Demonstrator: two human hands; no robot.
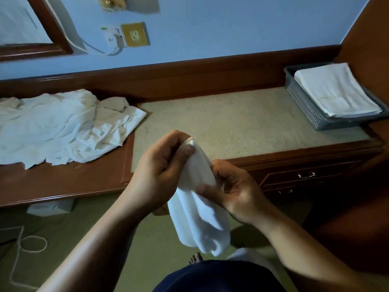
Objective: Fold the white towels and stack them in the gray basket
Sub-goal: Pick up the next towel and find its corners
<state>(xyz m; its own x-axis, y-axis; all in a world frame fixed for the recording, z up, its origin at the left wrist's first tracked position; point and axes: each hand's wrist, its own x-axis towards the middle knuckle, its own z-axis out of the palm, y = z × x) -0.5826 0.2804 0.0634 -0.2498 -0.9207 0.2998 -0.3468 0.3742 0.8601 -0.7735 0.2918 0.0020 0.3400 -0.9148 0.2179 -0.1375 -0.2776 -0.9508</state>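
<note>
The task looks partly done. In the basket, at 2 o'clock on the desk, a stack of folded towels already lies flat. At 9 o'clock a pile of crumpled towels waits on the desk, so I judge that several are left to fold. One towel is in the air at the centre, not yet folded. The left hand pinches its top corner, and the right hand grips the cloth just below, at 4 o'clock from the left. The rest hangs loose toward 6 o'clock.
</note>
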